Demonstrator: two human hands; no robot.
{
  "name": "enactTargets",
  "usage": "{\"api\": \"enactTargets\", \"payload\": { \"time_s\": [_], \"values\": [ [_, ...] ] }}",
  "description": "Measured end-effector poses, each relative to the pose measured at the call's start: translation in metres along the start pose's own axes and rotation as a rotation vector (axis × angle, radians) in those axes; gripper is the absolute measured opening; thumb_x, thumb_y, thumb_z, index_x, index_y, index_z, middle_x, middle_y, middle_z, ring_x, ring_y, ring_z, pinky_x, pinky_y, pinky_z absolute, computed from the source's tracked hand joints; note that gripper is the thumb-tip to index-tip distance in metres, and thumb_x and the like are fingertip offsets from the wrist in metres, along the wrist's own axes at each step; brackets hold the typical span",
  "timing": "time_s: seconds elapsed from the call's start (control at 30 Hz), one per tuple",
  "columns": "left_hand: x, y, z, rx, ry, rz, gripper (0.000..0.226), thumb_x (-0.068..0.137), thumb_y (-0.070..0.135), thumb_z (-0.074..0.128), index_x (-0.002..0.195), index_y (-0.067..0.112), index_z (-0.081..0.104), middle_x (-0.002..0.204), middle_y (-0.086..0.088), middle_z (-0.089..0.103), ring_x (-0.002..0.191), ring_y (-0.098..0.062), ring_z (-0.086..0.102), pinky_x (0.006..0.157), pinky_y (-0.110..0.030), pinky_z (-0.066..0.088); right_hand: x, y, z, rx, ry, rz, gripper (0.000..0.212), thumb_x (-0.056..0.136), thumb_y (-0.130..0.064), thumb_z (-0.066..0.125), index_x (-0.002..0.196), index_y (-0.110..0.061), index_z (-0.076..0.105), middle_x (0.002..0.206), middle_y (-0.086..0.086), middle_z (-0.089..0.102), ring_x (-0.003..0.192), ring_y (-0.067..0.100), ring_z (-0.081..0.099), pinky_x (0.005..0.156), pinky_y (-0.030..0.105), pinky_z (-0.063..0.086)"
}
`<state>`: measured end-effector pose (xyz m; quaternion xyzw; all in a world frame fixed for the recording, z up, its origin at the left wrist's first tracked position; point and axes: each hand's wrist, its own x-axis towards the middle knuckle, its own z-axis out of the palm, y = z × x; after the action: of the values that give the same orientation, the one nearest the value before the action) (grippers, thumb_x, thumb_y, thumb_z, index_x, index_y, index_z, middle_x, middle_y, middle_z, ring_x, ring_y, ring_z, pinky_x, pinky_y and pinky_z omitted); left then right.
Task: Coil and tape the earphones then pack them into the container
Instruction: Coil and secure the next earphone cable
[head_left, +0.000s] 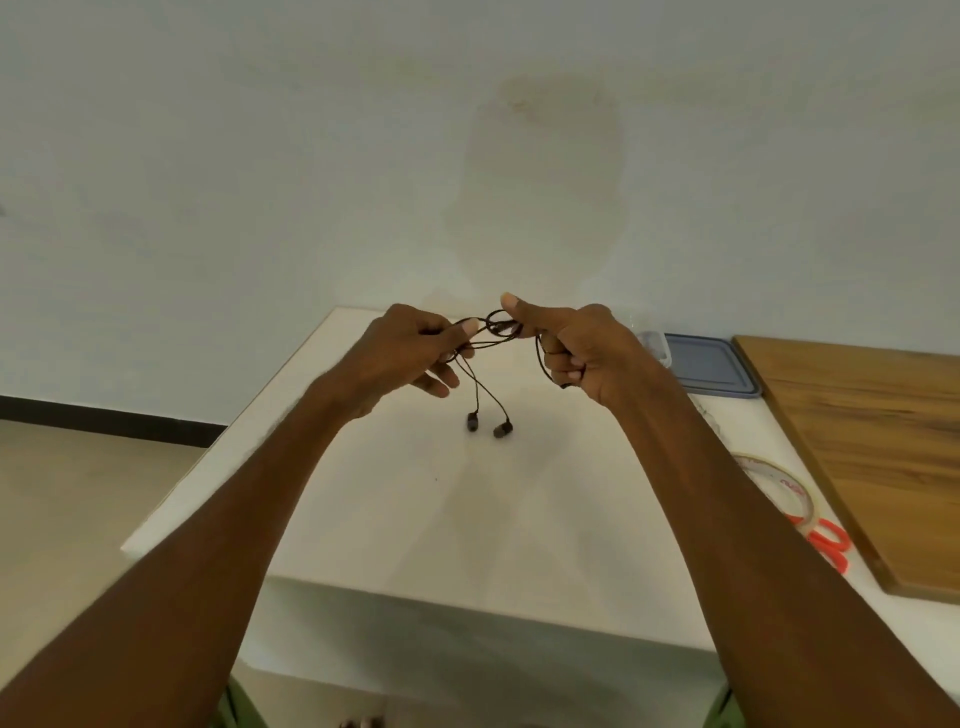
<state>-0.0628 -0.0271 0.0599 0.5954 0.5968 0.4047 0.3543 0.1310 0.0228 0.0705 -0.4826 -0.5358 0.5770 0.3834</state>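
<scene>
Both forearms reach out over the white table (415, 519), and near its right edge orange-handled scissors (831, 545) lie under a roll of clear tape (779, 483), beside a wooden board (872, 441). Above the middle of the table, the left hand (410, 353) pinches the dark earphones (493, 395) cord between thumb and fingers, while the right hand (576, 348) is closed around the other part of the cord, thumb raised, with two earbuds hanging down. Farther back, at the far right corner, lies a container (652, 345) with a blue-grey lid (711, 369) beside it.
</scene>
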Motion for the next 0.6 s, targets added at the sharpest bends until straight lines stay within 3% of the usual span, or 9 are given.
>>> {"api": "enactTargets", "payload": {
  "time_s": [0.13, 0.23, 0.33, 0.43, 0.5, 0.6],
  "values": [
    [0.003, -0.002, 0.003, 0.143, 0.159, 0.017, 0.034, 0.089, 0.044, 0.068, 0.081, 0.012, 0.076, 0.065, 0.0, 0.071, 0.057, -0.017, 0.073, 0.05, -0.019, 0.056, 0.0, 0.004, 0.013, -0.12, 0.197, -0.182, 0.049, 0.067, -0.044, 0.087, 0.064, -0.006, 0.054, 0.045, -0.006, 0.027, 0.035, 0.01, 0.022, 0.041, 0.021, 0.024],
    [0.003, -0.001, 0.007, 0.144, 0.202, -0.023, 0.034, 0.086, 0.044, 0.072, 0.076, 0.012, 0.076, 0.057, 0.007, 0.07, 0.052, -0.016, 0.072, 0.052, -0.013, 0.054, 0.0, 0.001, 0.021, -0.185, 0.246, -0.37, 0.038, 0.072, -0.041, 0.083, 0.076, -0.008, 0.065, 0.053, -0.008, 0.046, 0.048, 0.009, 0.04, 0.053, 0.025, 0.035],
    [0.005, -0.001, 0.009, 0.045, 0.251, -0.089, 0.032, 0.077, 0.04, 0.081, 0.074, 0.009, 0.075, 0.06, 0.003, 0.072, 0.052, -0.016, 0.072, 0.051, -0.012, 0.054, -0.003, 0.0, 0.027, -0.279, 0.2, -0.557, 0.019, 0.079, -0.028, 0.079, 0.091, -0.015, 0.073, 0.053, -0.014, 0.048, 0.053, 0.007, 0.044, 0.06, 0.022, 0.039],
    [0.007, 0.001, 0.006, -0.155, 0.303, -0.178, 0.027, 0.072, 0.025, 0.087, 0.075, 0.001, 0.073, 0.067, -0.007, 0.072, 0.053, -0.02, 0.072, 0.05, -0.018, 0.055, -0.007, 0.002, 0.03, -0.416, 0.095, -0.656, 0.006, 0.078, -0.02, 0.079, 0.083, -0.017, 0.077, 0.045, -0.017, 0.047, 0.047, 0.003, 0.04, 0.055, 0.015, 0.033],
    [0.006, 0.003, 0.002, -0.292, 0.268, -0.229, 0.019, 0.075, 0.015, 0.084, 0.078, 0.0, 0.072, 0.067, -0.008, 0.07, 0.054, -0.019, 0.072, 0.05, -0.019, 0.056, -0.007, 0.005, 0.032, -0.497, 0.027, -0.662, 0.008, 0.076, -0.022, 0.081, 0.081, -0.017, 0.078, 0.044, -0.012, 0.044, 0.045, 0.005, 0.036, 0.053, 0.018, 0.03],
    [0.004, 0.002, -0.003, -0.404, 0.152, -0.296, 0.01, 0.082, 0.009, 0.075, 0.084, 0.0, 0.072, 0.07, -0.011, 0.07, 0.056, -0.017, 0.071, 0.048, -0.017, 0.053, -0.006, 0.007, 0.037, -0.617, 0.048, -0.65, 0.025, 0.067, -0.043, 0.085, 0.08, -0.023, 0.077, 0.046, -0.007, 0.043, 0.047, 0.009, 0.036, 0.052, 0.025, 0.03]
  ]
}}
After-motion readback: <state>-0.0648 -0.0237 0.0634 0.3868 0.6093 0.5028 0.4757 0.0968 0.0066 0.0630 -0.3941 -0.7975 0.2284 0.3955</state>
